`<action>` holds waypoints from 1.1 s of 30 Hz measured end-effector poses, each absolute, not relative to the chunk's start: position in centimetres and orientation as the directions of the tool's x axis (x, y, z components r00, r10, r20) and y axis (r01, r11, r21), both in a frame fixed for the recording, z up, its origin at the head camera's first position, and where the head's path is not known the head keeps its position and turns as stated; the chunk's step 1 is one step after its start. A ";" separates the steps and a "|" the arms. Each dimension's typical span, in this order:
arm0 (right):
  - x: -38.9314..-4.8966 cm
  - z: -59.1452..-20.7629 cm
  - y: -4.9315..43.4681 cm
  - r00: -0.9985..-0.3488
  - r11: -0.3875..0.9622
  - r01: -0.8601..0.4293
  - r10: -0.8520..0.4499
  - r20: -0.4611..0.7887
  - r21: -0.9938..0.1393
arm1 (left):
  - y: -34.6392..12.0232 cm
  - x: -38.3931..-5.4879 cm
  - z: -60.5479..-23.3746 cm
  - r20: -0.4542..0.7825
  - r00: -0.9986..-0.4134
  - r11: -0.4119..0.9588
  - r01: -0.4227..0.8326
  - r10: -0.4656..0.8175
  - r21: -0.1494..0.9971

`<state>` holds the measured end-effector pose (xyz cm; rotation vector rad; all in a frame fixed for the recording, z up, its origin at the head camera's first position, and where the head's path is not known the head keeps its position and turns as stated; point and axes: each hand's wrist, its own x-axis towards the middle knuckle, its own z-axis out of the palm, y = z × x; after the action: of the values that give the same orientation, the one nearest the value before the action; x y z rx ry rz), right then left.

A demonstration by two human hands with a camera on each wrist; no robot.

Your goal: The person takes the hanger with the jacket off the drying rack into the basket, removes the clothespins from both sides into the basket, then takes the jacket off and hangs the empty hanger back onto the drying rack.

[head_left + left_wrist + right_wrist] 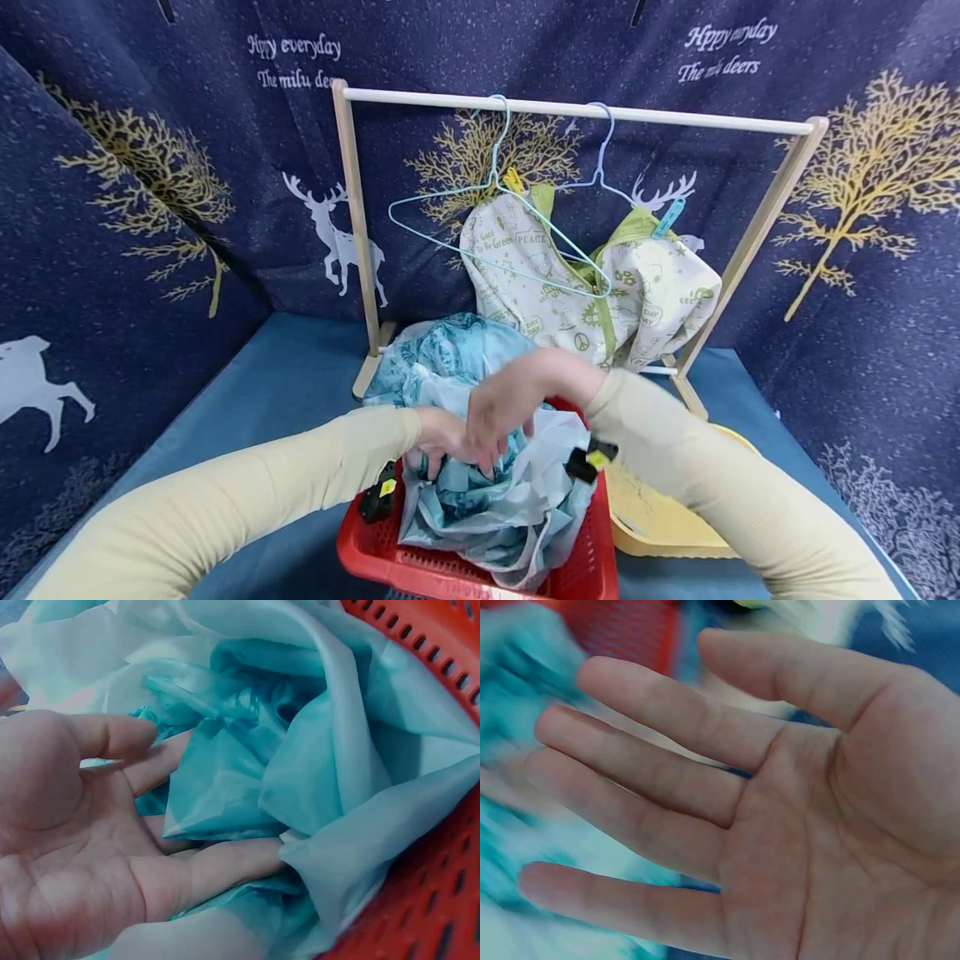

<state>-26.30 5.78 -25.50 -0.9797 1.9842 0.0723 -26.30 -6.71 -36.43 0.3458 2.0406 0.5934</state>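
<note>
A thin, sheer teal-and-white cloth (517, 492) lies bunched in and over a red plastic basket (600, 533); its folds hide what kind of garment it is. Among these folds is my left hand (444, 435), palm up in the left wrist view, its fingers (232, 870) loosely extended and partly under a teal flap (217, 787). My right hand (513, 398) is above the cloth, crossing close to the left one in the head view. Seen from the right wrist, its palm (772, 825) is bare and the fingers are straight and spread.
Behind the basket stands a rack with a white rail (675, 117) and wooden legs. A light-blue hanger (427, 197) hangs on it beside a white-and-green printed garment (540, 308) with a blue clip (669, 218). At right, a yellow tray (660, 517) is partly behind my sleeve.
</note>
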 end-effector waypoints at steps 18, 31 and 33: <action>-37.7 -26.5 4.8 -0.786 0.872 -0.405 -0.486 -0.382 -0.276 | -4.6 -27.7 -37.3 -0.730 -0.520 0.862 0.026 0.445 0.507; -40.3 -31.7 5.1 -0.857 0.884 -0.428 -0.462 -0.226 -0.185 | -5.3 -27.9 -37.6 -0.730 -0.515 0.862 0.034 0.449 0.506; -40.4 -32.1 5.1 -0.867 0.877 -0.446 -0.473 -0.160 -0.177 | -5.3 -27.9 -37.6 -0.728 -0.517 0.861 0.033 0.450 0.508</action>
<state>-40.40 5.15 -32.08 -0.7043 2.8494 -0.1992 -27.85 -5.30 -37.57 0.3513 2.0644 0.5424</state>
